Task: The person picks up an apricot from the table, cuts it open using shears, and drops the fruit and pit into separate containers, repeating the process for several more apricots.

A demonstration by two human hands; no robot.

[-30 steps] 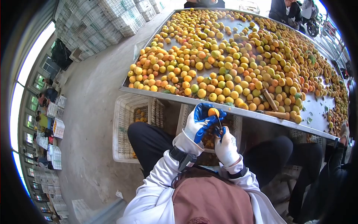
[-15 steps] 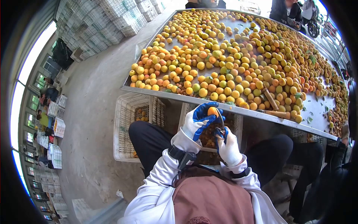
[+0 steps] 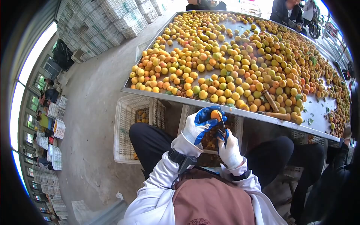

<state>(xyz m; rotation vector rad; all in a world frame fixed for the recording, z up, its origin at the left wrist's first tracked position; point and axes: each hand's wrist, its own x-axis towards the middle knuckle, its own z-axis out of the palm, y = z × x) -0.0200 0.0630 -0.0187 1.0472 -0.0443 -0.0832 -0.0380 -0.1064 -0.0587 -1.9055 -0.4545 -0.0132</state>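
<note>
My left hand [image 3: 200, 124], in a white glove with blue coating, holds an orange-yellow fruit [image 3: 215, 114] between its fingers. In the same kind of glove, my right hand [image 3: 229, 149] is closed around a thin curved knife [image 3: 224, 125], whose blade lies against the fruit's right side. Both hands are just below the near edge of a metal table [image 3: 168, 98] covered with many similar fruits [image 3: 232, 62]. Two wooden-handled tools, one handle [image 3: 270, 101] and another [image 3: 277, 115], rest among the fruits at the near edge.
White plastic crates, one [image 3: 122, 131] at the left and another [image 3: 187, 110] behind my hands, stand under the table with fruit inside. Stacked crates [image 3: 90, 26] fill the back left. People sit across the table [image 3: 287, 13], at the far right and along the far left wall.
The fruit and my left hand have turned slightly and shifted a little downward. The blade stays against the fruit. The person across the table at the upper right has shifted.
</note>
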